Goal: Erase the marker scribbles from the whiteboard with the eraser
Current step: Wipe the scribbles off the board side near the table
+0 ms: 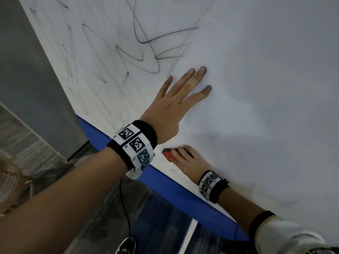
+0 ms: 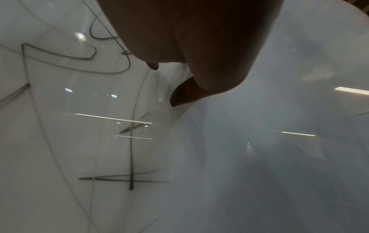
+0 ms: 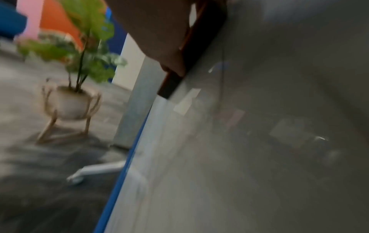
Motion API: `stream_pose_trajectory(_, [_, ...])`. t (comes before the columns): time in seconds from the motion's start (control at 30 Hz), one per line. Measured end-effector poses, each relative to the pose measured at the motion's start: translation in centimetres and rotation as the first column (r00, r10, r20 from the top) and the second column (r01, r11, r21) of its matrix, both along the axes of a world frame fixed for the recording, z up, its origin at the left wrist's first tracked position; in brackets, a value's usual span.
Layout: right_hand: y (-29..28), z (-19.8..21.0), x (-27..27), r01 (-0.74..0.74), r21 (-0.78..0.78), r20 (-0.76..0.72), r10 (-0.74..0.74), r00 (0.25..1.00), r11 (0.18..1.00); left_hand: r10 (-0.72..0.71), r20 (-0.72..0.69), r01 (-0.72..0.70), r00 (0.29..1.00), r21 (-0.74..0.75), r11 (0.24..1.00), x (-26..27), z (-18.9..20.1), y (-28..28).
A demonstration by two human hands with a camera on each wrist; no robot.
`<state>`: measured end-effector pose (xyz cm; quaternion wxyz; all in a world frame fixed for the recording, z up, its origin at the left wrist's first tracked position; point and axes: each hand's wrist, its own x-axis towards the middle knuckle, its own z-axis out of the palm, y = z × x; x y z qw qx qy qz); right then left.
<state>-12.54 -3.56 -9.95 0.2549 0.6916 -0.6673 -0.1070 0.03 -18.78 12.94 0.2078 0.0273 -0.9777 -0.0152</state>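
The whiteboard [image 1: 266, 92] fills most of the head view. Black marker scribbles [image 1: 139, 48] cover its upper left part; the area to the right looks wiped. My left hand [image 1: 176, 103] lies flat on the board with straight, spread fingers, just below the scribbles. My right hand [image 1: 187, 160] grips the red eraser [image 1: 167, 154] and presses it on the board near the blue edge. In the left wrist view my palm [image 2: 189, 47] sits beside the scribbles [image 2: 79, 59]. The right wrist view shows the eraser [image 3: 179, 75] flat against the board [image 3: 259, 141], under my right hand [image 3: 155, 31].
A blue frame edge [image 1: 183, 191] bounds the board's lower side, with carpeted floor [image 1: 91, 226] beyond. A thin black cable [image 1: 126, 208] hangs from my left wrist. The right wrist view shows a potted plant [image 3: 79, 55] on a wooden stand and a white wheeled leg [image 3: 89, 171].
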Motion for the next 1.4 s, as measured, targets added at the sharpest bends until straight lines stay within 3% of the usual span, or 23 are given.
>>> stream_pose_trajectory(0.07, [0.9,-4.2,-0.2,0.014,0.223,-0.102,0.009,0.995,0.975,0.005,0.000,-0.005,1.000,0.022,1.000,0.0,0.1,0.2])
stream_pose_trajectory(0.17, [2.8,-10.2,0.3,0.149,0.586,-0.285,0.031,0.958,0.797,-0.001,0.034,0.001,0.999,0.012,1.000,0.6,0.7,0.1])
stream_pose_trajectory(0.23, [3.5,-12.3,1.0,0.149,0.653,-0.391,0.162,0.906,0.743,-0.002,0.059,0.001,0.998,0.010,1.000,0.9,1.1,0.1])
stream_pose_trajectory(0.3, [3.5,-12.0,1.9,0.081,0.688,-0.359,0.241,0.902,0.721,0.005,0.048,-0.006,0.999,0.018,1.000,1.0,1.0,0.3])
stream_pose_trajectory(0.37, [2.5,-10.5,2.0,0.049,0.628,-0.287,0.173,0.942,0.777,0.019,0.020,-0.020,1.000,0.029,0.999,0.7,0.6,0.7])
stream_pose_trajectory(0.47, [-1.2,-7.1,2.4,0.089,0.367,-0.189,-0.019,0.982,0.926,0.028,-0.003,-0.028,1.000,0.061,0.998,0.2,0.1,1.3])
stream_pose_trajectory(0.53, [-2.7,-5.5,2.7,0.144,0.262,-0.098,-0.122,0.988,0.954,0.038,-0.002,-0.038,0.999,0.067,0.997,0.0,0.2,1.6])
stream_pose_trajectory(0.57, [-2.5,-5.3,2.8,0.158,0.247,-0.086,-0.140,0.986,0.956,0.043,0.002,-0.043,0.999,0.067,0.997,0.0,0.1,1.6])
stream_pose_trajectory(0.77, [5.2,-10.8,2.2,0.205,0.501,-0.236,-0.095,0.967,0.841,0.057,0.024,-0.059,0.998,0.055,0.997,0.7,0.6,1.7])
stream_pose_trajectory(0.87, [7.4,-10.3,1.9,0.217,0.464,-0.229,-0.120,0.966,0.859,0.073,0.015,-0.074,0.997,0.081,0.994,0.6,0.5,2.0])
stream_pose_trajectory(0.97, [7.4,-5.2,1.7,0.180,0.280,-0.023,-0.181,0.983,0.943,0.082,-0.024,-0.078,0.996,0.126,0.989,0.2,0.0,2.6])
stream_pose_trajectory(1.07, [7.5,2.1,1.3,0.146,-0.113,0.096,-0.136,0.986,0.983,0.096,-0.074,-0.082,0.993,0.169,0.982,-0.2,-0.6,3.2])
stream_pose_trajectory(1.17, [7.8,9.4,1.0,0.199,-0.446,0.133,-0.155,0.979,0.873,0.102,-0.113,-0.069,0.988,0.259,0.963,-0.6,-1.0,3.7])
stream_pose_trajectory(1.23, [7.7,11.1,0.9,0.229,-0.564,0.148,-0.176,0.973,0.794,0.111,-0.139,-0.065,0.984,0.300,0.952,-0.7,-1.2,3.9])
stream_pose_trajectory(1.3, [7.3,9.5,0.7,0.205,-0.562,0.147,-0.146,0.978,0.802,0.123,-0.146,-0.070,0.982,0.319,0.945,-0.7,-1.4,4.2])
stream_pose_trajectory(1.4, [7.5,2.2,0.5,0.097,-0.251,0.040,-0.090,0.995,0.963,0.133,-0.133,-0.080,0.982,0.346,0.935,-0.6,-1.4,4.6])
